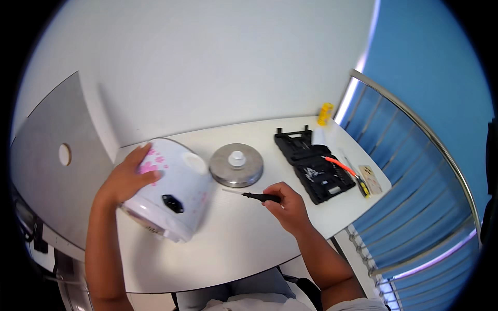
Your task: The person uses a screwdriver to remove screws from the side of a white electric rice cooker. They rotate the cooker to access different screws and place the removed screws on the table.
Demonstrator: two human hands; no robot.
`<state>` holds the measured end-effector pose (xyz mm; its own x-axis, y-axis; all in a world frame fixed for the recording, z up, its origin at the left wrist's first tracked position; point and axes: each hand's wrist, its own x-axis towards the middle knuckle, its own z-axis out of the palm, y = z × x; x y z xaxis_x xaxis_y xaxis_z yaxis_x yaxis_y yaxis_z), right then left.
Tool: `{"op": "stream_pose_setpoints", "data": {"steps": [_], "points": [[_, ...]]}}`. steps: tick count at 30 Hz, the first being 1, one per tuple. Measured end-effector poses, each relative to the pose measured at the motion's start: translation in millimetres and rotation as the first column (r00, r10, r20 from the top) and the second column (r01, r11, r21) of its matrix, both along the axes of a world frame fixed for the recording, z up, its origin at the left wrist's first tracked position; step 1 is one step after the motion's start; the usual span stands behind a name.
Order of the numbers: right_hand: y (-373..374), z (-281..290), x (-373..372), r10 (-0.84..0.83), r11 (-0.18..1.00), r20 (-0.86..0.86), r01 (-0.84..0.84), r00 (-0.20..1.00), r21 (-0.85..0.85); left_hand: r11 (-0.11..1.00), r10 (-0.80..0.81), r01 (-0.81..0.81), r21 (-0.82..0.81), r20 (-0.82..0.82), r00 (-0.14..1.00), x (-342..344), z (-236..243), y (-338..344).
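A white appliance with pink flowers (184, 212) lies tipped over on the white table (249, 238), a black fitting on its upper face. My left hand (127, 179) grips its upper left, fingers curled over the edge and thumb on the flowered surface. In my right hand (282, 207) is a black-handled screwdriver (254, 196), held level above the table with its thin metal shaft pointing left toward the appliance. A round steel lid with a white knob (236, 171) rests just beyond the screwdriver's tip, right of the appliance.
An open black tool case (316, 176) sits at the right, with an orange-and-yellow tool (342, 167), a small patterned card (369, 179) and a yellow cylinder (325, 114) nearby. A grey panel (52, 171) stands left; a metal railing (420, 127) runs along the right.
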<state>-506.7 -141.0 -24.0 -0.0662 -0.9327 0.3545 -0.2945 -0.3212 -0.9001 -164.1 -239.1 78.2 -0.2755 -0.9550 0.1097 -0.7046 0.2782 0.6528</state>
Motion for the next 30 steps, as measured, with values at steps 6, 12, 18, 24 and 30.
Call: {"op": "stream_pose_setpoints", "data": {"steps": [6, 12, 18, 24, 30], "points": [[-4, -72, -70, -0.136, 0.963, -0.334, 0.204, 0.933, 0.178, 1.000, -0.025, 0.026, 0.012, -0.069, 0.997, -1, -19, -12], [-6, -86, -71, -0.194, 0.977, -0.641, 0.203, 0.743, -0.060, 1.000, 0.028, -0.027, 0.012, -0.046, 0.999, 9, -16, -7], [-10, -86, -64, -0.188, 0.965, -0.752, 0.260, 0.632, -0.023, 0.992, 0.122, -0.122, 0.016, -0.019, 0.992, 17, -18, -7], [-12, -99, -75, -0.224, 0.967, -0.811, 0.228, 0.540, -0.116, 0.928, 0.322, -0.330, -0.172, -0.075, 0.944, 25, -33, -10], [2, -74, -164, -0.610, 0.792, -0.535, 0.422, 0.585, -0.442, 0.972, -0.224, 0.193, -0.134, -0.278, 0.934, 36, -13, 40]]}}
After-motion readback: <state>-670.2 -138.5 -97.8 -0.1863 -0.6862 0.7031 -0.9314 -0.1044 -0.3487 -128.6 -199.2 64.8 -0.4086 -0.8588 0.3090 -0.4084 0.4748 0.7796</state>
